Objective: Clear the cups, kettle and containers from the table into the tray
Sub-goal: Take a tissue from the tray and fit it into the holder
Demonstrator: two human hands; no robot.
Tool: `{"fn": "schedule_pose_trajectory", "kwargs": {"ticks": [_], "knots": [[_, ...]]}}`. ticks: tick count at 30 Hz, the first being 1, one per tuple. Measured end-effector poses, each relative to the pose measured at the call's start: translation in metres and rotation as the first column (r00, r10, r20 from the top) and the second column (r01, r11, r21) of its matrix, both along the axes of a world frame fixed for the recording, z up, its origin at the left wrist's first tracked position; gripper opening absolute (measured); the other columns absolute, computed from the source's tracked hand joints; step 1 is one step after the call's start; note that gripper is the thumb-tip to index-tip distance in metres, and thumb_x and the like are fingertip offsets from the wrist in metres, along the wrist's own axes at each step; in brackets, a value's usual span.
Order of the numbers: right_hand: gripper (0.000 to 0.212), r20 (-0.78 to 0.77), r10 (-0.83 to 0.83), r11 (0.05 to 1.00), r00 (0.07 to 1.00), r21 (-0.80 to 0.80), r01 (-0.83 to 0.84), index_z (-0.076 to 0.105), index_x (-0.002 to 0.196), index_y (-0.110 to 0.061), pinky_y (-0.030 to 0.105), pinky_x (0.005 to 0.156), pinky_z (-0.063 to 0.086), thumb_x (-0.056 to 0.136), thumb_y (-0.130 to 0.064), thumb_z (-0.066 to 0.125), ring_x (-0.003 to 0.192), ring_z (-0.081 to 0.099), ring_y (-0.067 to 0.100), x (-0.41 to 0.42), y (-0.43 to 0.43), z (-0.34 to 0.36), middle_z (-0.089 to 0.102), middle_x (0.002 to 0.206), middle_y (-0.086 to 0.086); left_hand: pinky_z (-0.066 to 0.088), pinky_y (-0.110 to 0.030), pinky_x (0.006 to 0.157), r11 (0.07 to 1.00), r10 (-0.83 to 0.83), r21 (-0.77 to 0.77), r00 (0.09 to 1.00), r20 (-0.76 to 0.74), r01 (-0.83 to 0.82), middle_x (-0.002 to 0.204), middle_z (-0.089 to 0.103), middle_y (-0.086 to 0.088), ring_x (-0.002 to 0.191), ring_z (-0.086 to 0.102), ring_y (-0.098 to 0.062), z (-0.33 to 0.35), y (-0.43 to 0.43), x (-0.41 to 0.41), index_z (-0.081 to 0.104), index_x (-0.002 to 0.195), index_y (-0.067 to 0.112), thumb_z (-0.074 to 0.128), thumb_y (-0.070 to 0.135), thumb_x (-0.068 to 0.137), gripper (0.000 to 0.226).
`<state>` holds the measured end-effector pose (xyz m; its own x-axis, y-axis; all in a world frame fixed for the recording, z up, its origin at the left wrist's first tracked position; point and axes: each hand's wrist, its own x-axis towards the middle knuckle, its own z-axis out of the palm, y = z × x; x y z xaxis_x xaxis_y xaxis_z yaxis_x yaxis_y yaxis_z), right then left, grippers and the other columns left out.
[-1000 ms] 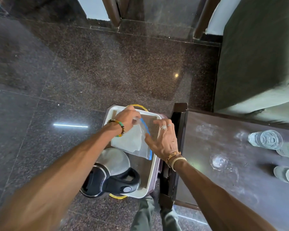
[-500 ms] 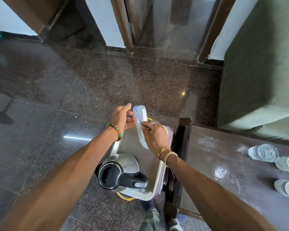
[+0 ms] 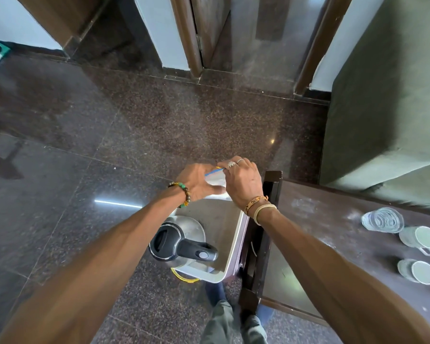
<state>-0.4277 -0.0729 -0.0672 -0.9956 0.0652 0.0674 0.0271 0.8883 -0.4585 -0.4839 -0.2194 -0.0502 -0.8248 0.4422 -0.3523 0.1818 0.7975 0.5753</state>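
Observation:
A white tray [image 3: 231,254] stands on a low stool left of the dark table [image 3: 333,244]. A steel kettle [image 3: 179,242] with a black lid and handle stands in the tray's near end. Over the tray's far end, my left hand [image 3: 199,182] and my right hand [image 3: 243,180] both grip a clear plastic container [image 3: 215,181] with a blue-edged lid, mostly hidden between them. On the table's right side sit a clear glass [image 3: 382,220] and two white cups [image 3: 420,238] [image 3: 418,271].
A green sofa [image 3: 387,95] stands beyond the table at the right. Dark polished floor [image 3: 85,170] spreads to the left, with a doorway [image 3: 233,33] ahead. My legs [image 3: 233,324] show below the tray. The table's raised wooden edge [image 3: 261,232] borders the tray.
The container was lifted from lying flat in the tray, turned upright, and now sits lower between both hands at the tray's far end. The view tilted up toward the doorway.

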Motion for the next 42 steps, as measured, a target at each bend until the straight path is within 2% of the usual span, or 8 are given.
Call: {"fn": "schedule_pose_trajectory", "kwargs": {"ticks": [10,13,16,25,29,34,39,42], "knots": [[0.044,0.038,-0.437,0.885,0.899,-0.159,0.437,0.063,0.114,-0.024,0.04,0.09,0.037,0.073,-0.032,0.076,0.106,0.049,0.027,0.03,0.019,0.002,0.051,0.12,0.001,0.022,-0.024,0.045,0.998,0.056,0.03,0.996,-0.075,-0.054,0.054,0.041,0.003,0.051,0.034,-0.011,-0.002,0.001,0.007,0.066,0.073,0.011,0.054,0.045,0.094,0.041],[0.061,0.432,-0.569,0.574,0.7,-0.401,0.714,0.055,0.12,-0.014,0.038,0.094,0.042,0.07,-0.04,0.079,0.102,0.049,0.025,0.03,0.02,-0.005,0.048,0.116,0.004,0.024,-0.029,0.052,0.996,0.046,0.078,0.999,-0.018,-0.045,0.058,0.035,0.006,0.054,0.03,-0.011,-0.004,0.005,0.013,0.056,0.064,0.007,0.052,0.047,0.088,0.048],[0.015,0.636,-0.462,0.175,0.618,-0.618,0.766,0.06,0.079,-0.009,0.049,0.085,0.056,0.072,-0.011,0.074,0.075,0.063,0.03,0.03,0.022,-0.002,0.062,0.078,0.012,0.031,-0.028,0.061,0.989,0.031,0.137,0.983,0.179,-0.056,0.07,0.048,0.004,0.064,0.038,-0.012,-0.006,0.009,0.016,0.068,0.074,0.001,0.064,0.031,0.09,0.035],[0.035,0.477,-0.381,0.567,0.792,-0.556,0.608,0.063,0.109,-0.024,0.011,0.06,0.045,0.076,-0.012,0.061,0.072,0.062,0.008,0.029,0.027,0.0,0.071,0.084,-0.007,0.048,-0.031,0.055,0.994,0.089,-0.053,0.995,-0.045,-0.091,0.058,0.065,0.002,0.057,0.06,-0.018,-0.001,0.029,0.028,0.063,0.063,0.015,0.057,0.034,0.085,0.03],[0.052,0.205,-0.496,0.766,0.844,-0.355,0.536,0.06,0.117,-0.019,0.032,0.084,0.049,0.07,0.001,0.055,0.094,0.056,0.02,0.035,0.032,-0.002,0.06,0.105,-0.001,0.053,-0.034,0.06,0.992,0.095,-0.069,0.991,-0.092,-0.101,0.063,0.07,-0.001,0.066,0.067,-0.018,0.0,0.03,0.026,0.067,0.074,0.012,0.056,0.037,0.085,0.03],[0.033,-0.266,-0.173,0.983,0.948,-0.108,0.149,0.066,0.065,-0.01,0.04,0.065,0.052,0.06,0.019,0.054,0.071,0.055,0.032,0.049,0.024,-0.003,0.063,0.081,0.008,0.053,-0.019,0.044,0.972,0.205,0.114,0.978,0.03,-0.207,0.056,0.069,0.009,0.049,0.066,-0.003,-0.003,0.038,0.031,0.068,0.068,0.019,0.055,0.037,0.086,0.029],[0.041,0.045,0.272,0.953,0.961,0.126,-0.275,0.072,0.099,-0.008,0.043,0.081,0.051,0.078,0.004,0.039,0.091,0.059,0.032,0.056,0.017,-0.01,0.068,0.094,0.01,0.059,-0.038,0.047,0.959,0.233,0.152,0.971,0.061,-0.239,0.064,0.07,-0.004,0.053,0.069,-0.006,-0.006,0.038,0.032,0.069,0.073,0.008,0.056,0.031,0.083,0.028],[0.03,0.269,0.158,0.958,0.95,0.192,-0.214,0.066,0.105,-0.007,0.038,0.084,0.052,0.082,0.003,0.051,0.102,0.058,0.03,0.059,0.019,-0.015,0.065,0.102,0.01,0.058,-0.037,0.049,0.963,0.226,0.143,0.974,0.03,-0.228,0.064,0.071,-0.003,0.048,0.068,-0.005,-0.008,0.035,0.033,0.072,0.081,0.011,0.055,0.029,0.084,0.025]]}}
